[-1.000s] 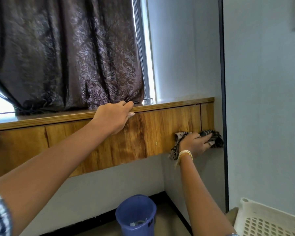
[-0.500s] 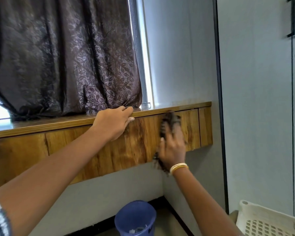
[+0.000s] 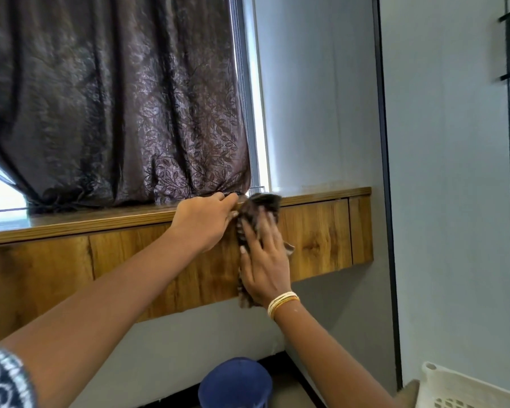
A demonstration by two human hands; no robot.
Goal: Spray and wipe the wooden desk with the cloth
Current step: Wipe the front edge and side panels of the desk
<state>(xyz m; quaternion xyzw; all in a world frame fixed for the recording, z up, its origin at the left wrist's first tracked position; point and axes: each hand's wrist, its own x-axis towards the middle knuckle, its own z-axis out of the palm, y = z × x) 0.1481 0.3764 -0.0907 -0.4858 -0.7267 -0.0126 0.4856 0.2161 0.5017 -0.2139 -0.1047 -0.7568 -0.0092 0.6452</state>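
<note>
The wooden desk (image 3: pixel 318 240) is a wall-mounted ledge with a brown grained front panel under the window. My right hand (image 3: pixel 262 260) presses a dark striped cloth (image 3: pixel 261 204) flat against the front panel, fingers spread and pointing up; the cloth reaches the top edge and hangs out below my palm. My left hand (image 3: pixel 203 222) grips the desk's top edge just left of the cloth, fingers curled over it. No spray bottle is in view.
A dark brown patterned curtain (image 3: pixel 115 98) bunches on the desk top behind my hands. A blue bucket (image 3: pixel 236 384) stands on the floor below. A white plastic basket (image 3: pixel 465 390) sits at the lower right, beside grey cupboard doors (image 3: pixel 454 172).
My right hand has carried the cloth from the desk's right end leftward and up along the front panel, ending beside my left hand. The left hand has stayed on the edge.
</note>
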